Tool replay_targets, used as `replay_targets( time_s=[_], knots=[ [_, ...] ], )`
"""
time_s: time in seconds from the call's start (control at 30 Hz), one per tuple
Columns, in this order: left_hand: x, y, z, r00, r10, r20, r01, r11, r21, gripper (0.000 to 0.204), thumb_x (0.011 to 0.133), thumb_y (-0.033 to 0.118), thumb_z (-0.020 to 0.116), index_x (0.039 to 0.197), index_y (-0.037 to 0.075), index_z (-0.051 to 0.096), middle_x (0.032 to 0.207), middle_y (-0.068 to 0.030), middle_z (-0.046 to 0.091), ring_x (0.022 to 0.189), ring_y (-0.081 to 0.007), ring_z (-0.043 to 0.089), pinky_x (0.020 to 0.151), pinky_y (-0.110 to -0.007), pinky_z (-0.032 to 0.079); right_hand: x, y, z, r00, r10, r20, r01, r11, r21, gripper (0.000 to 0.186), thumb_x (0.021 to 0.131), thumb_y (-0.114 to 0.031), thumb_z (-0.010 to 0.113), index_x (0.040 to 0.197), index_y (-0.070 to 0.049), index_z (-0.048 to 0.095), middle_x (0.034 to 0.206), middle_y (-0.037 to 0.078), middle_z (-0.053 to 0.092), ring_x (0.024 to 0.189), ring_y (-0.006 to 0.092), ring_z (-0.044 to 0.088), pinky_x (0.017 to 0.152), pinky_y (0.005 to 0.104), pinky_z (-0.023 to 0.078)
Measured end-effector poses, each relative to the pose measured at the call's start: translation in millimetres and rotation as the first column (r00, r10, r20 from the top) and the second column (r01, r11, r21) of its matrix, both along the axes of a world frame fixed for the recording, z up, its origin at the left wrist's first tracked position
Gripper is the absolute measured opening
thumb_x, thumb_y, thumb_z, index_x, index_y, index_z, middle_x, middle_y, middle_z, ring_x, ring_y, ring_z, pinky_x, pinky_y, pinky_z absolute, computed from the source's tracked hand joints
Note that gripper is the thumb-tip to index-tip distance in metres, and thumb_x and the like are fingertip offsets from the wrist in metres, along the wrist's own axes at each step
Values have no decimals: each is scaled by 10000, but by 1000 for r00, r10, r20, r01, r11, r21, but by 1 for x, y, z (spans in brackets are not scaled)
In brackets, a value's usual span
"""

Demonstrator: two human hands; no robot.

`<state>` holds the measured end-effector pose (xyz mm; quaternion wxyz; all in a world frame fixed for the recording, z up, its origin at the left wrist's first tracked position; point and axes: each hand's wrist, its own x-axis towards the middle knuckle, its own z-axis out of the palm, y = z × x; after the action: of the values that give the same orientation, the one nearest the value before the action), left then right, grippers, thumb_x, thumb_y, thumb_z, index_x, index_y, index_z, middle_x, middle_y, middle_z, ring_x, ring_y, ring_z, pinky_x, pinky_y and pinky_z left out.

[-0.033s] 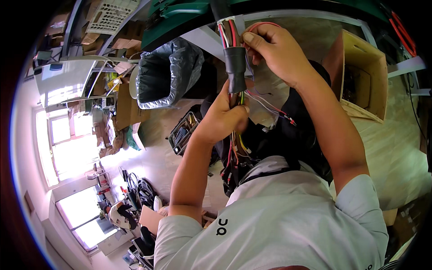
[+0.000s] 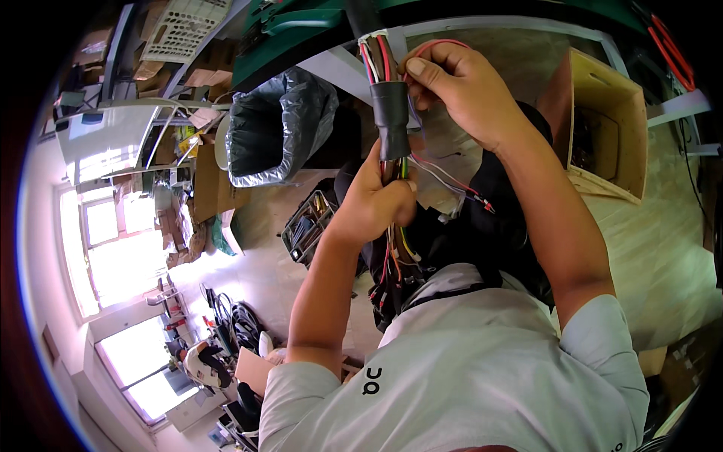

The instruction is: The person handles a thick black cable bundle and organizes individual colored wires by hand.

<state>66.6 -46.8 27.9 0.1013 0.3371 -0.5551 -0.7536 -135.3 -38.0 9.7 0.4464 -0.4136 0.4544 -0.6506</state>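
Note:
A thick black cable [image 2: 364, 18] comes down from the top, its jacket ending where red, white and brown wires [image 2: 382, 59] spread out. Around these wires sits a black sleeve [image 2: 391, 113], narrower at its lower end. Just below the sleeve, my left hand [image 2: 375, 197] is closed around the wire bundle [image 2: 392, 169], whose loose ends hang toward my lap. My right hand [image 2: 452, 83], beside the sleeve's top, pinches a thin red wire [image 2: 444, 42] that loops over its fingers. Apart from the bundle, a few loose wires [image 2: 452, 181] with red tips dangle to the right.
Ahead is a green-topped workbench [image 2: 301, 24] with a grey frame. A lined bin [image 2: 280, 128] stands left of the cable, with a tool crate [image 2: 309, 226] below it. An open wooden box [image 2: 610, 128] is at right. Farther left, another person [image 2: 203, 365] is near the windows.
The cable and its sleeve appear slightly farther left and lower, as the whole view has shifted a little. Both hands keep the same holds.

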Motion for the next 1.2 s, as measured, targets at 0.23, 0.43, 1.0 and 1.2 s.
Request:
replay_targets(
  time_s=[0.23,0.43,1.0,1.2],
  knots=[
    [-9,1,-3,972,69,223,2,953,-302,448,842,-18,481,1280,19,389,625,-21,446,440,-103,424,439,-279,380,-9,-2,8,984,62,-167,-53,997,53,196,976,-182,571,906,-5,621,788,18,628,716,87,599,668,244,504],
    [-13,2,7,940,13,340,123,918,-377,467,867,135,622,1265,33,399,759,-53,562,632,-141,590,597,-304,470,-13,-3,15,969,100,-227,-86,994,71,200,979,-173,562,886,-7,625,787,14,631,746,87,621,697,240,520],
    [3,5,-12,998,-20,-60,10,985,-170,649,929,120,497,1490,-10,198,1051,-188,618,767,-174,603,726,-280,497,-9,1,11,997,64,-33,-63,997,50,217,965,-238,590,908,-35,638,825,-11,614,713,69,579,664,231,501],
    [-1,9,-11,1000,10,8,-8,969,-246,529,943,177,594,1341,-17,304,984,-106,595,750,-127,573,698,-281,502,-7,-3,0,992,14,-123,-11,1000,26,185,968,-201,573,899,-39,629,789,1,609,675,81,559,607,243,463]
  ],
)
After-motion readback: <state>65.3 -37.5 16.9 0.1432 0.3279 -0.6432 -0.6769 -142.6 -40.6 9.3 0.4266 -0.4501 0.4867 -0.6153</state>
